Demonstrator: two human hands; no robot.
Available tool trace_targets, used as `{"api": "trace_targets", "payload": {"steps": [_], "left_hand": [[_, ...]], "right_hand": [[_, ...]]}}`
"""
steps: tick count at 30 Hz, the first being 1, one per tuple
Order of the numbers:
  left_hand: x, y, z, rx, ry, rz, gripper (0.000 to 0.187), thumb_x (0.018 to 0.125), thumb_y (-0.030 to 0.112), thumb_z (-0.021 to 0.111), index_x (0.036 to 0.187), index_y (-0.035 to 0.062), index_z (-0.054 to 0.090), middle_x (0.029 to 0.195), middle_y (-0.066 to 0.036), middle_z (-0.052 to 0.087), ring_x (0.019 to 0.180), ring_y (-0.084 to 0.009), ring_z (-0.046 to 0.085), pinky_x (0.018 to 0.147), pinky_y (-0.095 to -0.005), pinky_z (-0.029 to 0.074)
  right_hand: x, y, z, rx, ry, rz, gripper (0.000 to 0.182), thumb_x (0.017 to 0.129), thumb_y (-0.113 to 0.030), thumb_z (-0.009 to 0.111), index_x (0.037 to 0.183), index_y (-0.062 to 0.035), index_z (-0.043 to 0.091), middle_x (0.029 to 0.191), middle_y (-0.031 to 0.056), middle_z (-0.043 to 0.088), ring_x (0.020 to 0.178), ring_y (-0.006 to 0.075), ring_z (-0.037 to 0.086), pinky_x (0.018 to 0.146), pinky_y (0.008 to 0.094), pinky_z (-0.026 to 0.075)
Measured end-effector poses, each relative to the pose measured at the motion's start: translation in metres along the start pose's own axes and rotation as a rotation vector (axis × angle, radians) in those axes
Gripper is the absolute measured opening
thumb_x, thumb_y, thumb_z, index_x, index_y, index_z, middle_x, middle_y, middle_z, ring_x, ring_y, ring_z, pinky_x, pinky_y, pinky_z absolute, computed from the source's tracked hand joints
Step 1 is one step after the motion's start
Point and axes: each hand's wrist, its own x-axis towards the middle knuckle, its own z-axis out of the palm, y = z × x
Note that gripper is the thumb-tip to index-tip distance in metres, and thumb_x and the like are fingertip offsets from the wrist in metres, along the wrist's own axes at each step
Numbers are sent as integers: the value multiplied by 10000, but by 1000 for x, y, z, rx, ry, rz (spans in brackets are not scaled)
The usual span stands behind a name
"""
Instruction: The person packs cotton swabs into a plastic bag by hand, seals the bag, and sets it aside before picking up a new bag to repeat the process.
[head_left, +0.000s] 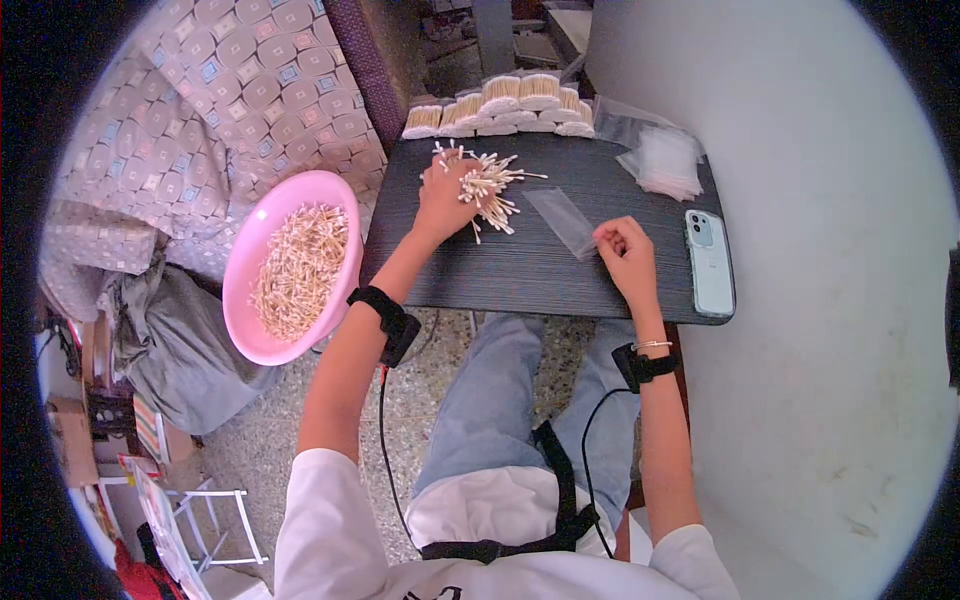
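At the left part of the dark table, my left hand (447, 196) is curled over a loose heap of cotton swabs (492, 186), with swabs sticking out around its fingers. Its fingertips are partly hidden by the hand and the swabs. My right hand (630, 258) pinches the near end of a clear plastic bag (562, 222) between thumb and fingers. The bag lies flat and slanted on the tabletop, its far end close to the swab heap.
Filled swab packets (520, 100) are stacked along the back edge of the table (480, 280). Clear bags (668, 160) lie at the back right, above a phone (709, 262). A pink basin (240, 270) of loose swabs stands left; a wall (800, 250) borders the right.
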Motion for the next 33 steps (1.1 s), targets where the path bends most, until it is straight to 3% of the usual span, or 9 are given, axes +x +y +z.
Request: {"api": "trace_targets", "payload": {"steps": [5, 8, 11, 15, 18, 21, 24, 27, 33], "left_hand": [[-9, 1, -2, -72, -165, -9, 742, 765, 456, 691, 1355, 109, 406, 1324, -288, 411, 1243, -454, 375, 1052, -469, 299], [-11, -6, 9, -47, -128, 77, 765, 768, 494, 677, 1367, 106, 398, 1317, -285, 422, 1234, -453, 381, 1046, -471, 302], [-6, 0, 17, -114, -164, -50, 753, 764, 544, 658, 1350, 137, 415, 1398, -272, 343, 1283, -452, 324, 1062, -505, 238], [-3, 13, 34, -32, -24, -161, 731, 758, 551, 657, 1323, 139, 446, 1382, -250, 371, 1292, -443, 298, 1055, -531, 226], [-6, 25, 33, 78, 54, -160, 709, 765, 514, 670, 1319, 128, 455, 1316, -264, 426, 1222, -421, 381, 1040, -507, 280], [-9, 27, 30, 73, 178, -113, 717, 754, 519, 672, 1327, 147, 454, 1322, -244, 429, 1238, -426, 352, 1044, -514, 268], [-14, 28, 16, 83, 107, -74, 742, 746, 486, 681, 1362, 161, 426, 1372, -224, 386, 1260, -442, 316, 1055, -519, 250], [-23, 45, -7, 181, 1, -73, 743, 750, 400, 684, 1395, 175, 392, 1425, -198, 326, 1292, -457, 267, 1066, -530, 231], [-37, 63, -18, 80, 133, 70, 638, 789, 195, 594, 1391, 140, 391, 1450, -169, 294, 1338, -455, 206, 1103, -524, 183]], "right_hand": [[1, -1, 1, -25, 0, -4, 61, 768, 7, 625, 815, -31, 620, 773, 32, 532, 608, 103, 481, 553, 242, 392], [0, -3, 0, -28, 1, 1, 57, 770, 2, 629, 814, -35, 622, 773, 31, 537, 606, 105, 483, 554, 242, 393], [0, -3, 1, -2, 16, -5, 61, 770, 2, 631, 815, -37, 619, 772, 30, 536, 606, 105, 482, 552, 241, 392], [0, 3, 2, 50, 70, -24, 94, 768, 12, 623, 845, -42, 616, 762, 27, 521, 606, 102, 472, 547, 235, 387], [-2, 6, 4, 59, 115, 11, 133, 755, 31, 602, 864, -46, 610, 747, 26, 492, 607, 102, 461, 541, 230, 379], [0, 9, 1, 43, 126, 9, 167, 734, 49, 578, 868, -47, 603, 732, 27, 458, 603, 104, 445, 533, 235, 369], [0, 4, -1, -4, 140, -21, 184, 718, 53, 568, 870, -48, 597, 726, 28, 434, 590, 112, 425, 528, 245, 360], [0, 2, -2, -57, 145, -31, 184, 718, 46, 567, 872, -49, 595, 723, 27, 417, 584, 120, 411, 528, 251, 356], [0, 3, -2, -35, 113, 1, 170, 731, 35, 566, 876, -48, 597, 725, 26, 407, 600, 122, 409, 533, 253, 356]]}}
